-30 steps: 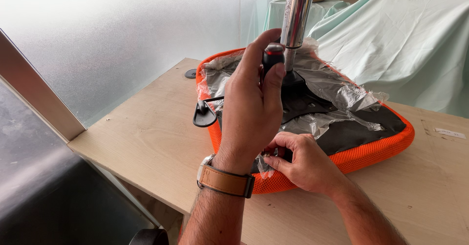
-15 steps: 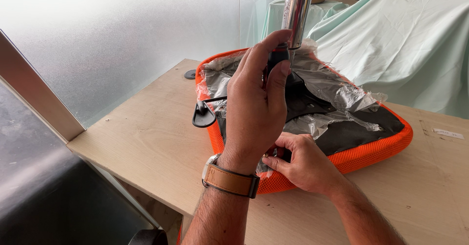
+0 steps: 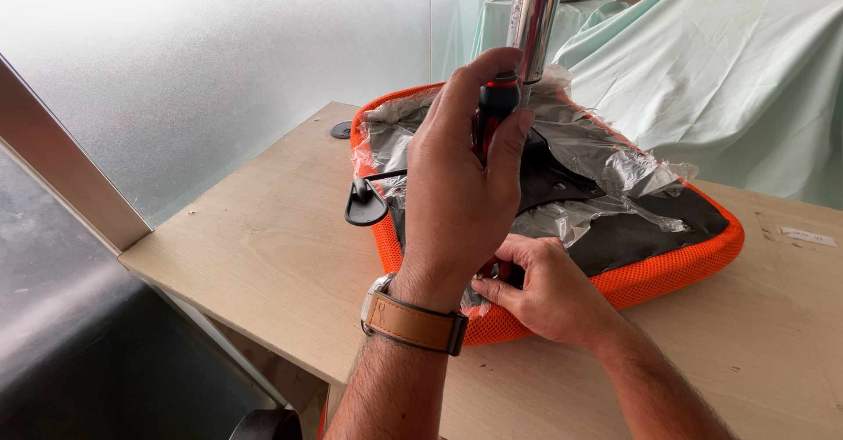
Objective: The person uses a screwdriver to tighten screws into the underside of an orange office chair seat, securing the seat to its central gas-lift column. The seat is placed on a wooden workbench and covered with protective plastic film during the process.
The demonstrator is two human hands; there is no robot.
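Little is being changed since the earlier frame: a screwdriver [image 3: 493, 115] is still being gripped upright by the left hand [image 3: 461, 185] over the orange seat [image 3: 685, 269] on the table [image 3: 263, 256]. Seat edge is being pinched by the right hand [image 3: 549, 295]. Crinkled plastic [image 3: 606, 163] and a metal pole [image 3: 536, 18] are crowding the work.

The upturned chair seat [image 3: 685, 260] lies on the desk [image 3: 263, 256], near its back edge; its lever [image 3: 364, 203] projects leftward.
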